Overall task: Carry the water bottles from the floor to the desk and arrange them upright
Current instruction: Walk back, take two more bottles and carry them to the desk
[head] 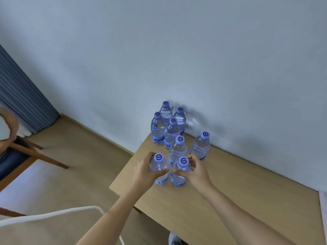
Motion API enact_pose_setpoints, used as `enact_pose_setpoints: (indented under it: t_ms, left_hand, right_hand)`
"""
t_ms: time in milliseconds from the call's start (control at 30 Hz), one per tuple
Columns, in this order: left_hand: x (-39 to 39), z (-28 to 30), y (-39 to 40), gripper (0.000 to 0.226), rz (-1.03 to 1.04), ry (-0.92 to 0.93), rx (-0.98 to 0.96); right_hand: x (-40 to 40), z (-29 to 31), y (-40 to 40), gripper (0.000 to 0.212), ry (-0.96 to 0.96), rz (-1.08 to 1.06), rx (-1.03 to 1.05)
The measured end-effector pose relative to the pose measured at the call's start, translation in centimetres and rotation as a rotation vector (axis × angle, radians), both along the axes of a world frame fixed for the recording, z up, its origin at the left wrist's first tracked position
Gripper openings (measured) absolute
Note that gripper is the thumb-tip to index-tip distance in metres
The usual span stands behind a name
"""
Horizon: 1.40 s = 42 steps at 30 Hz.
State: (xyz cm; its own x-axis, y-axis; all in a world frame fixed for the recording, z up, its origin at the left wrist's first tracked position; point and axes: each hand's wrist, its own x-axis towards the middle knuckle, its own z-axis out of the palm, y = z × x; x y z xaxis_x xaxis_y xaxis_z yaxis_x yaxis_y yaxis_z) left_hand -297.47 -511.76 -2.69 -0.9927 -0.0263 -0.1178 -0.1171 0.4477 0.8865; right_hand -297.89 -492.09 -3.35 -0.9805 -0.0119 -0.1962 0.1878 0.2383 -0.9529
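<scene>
Several clear water bottles with lilac caps stand upright on the light wooden desk (230,200), grouped near its far left corner by the wall. My left hand (144,171) grips the shoulder of the front left bottle (159,167). My right hand (195,171) grips the front right bottle (181,171) the same way. Both bottles stand upright side by side, with their bases on or just above the desk top. Behind them stand the other bottles, the nearest one (178,149) just beyond my hands and another (201,145) to the right.
A wooden chair (35,154) with a person partly in view stands on the floor at the left. A white curved rail (53,213) crosses the lower left. A blue curtain (21,96) hangs at the left wall. Something sits under the desk edge (174,238).
</scene>
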Motion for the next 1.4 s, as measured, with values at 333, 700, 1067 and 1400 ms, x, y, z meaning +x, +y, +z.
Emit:
enact_pose_setpoints:
  t_ms: [333,700,1067,1400]
  left_hand:
    - [-0.7,-1.1,0.3,0.044,-0.016,-0.013,0.044]
    - [-0.3,-0.1,0.3,0.060,-0.044,-0.047,0.038]
    - [6.1,0.7,-1.2,0.092,-0.049,-0.089,-0.171]
    - [14.7,0.7,5.8,0.068,-0.453,-0.083,-0.166]
  right_hand:
    - [-0.5,-0.9,-0.1,0.043,0.028,0.016,0.063]
    - [-0.4,-0.9,-0.2,0.055,0.005,-0.002,0.076]
    - [8.7,0.8,0.0,0.078,-0.038,-0.161,0.073]
    - [25.5,2.2,3.6,0.069,-0.096,-0.481,0.038]
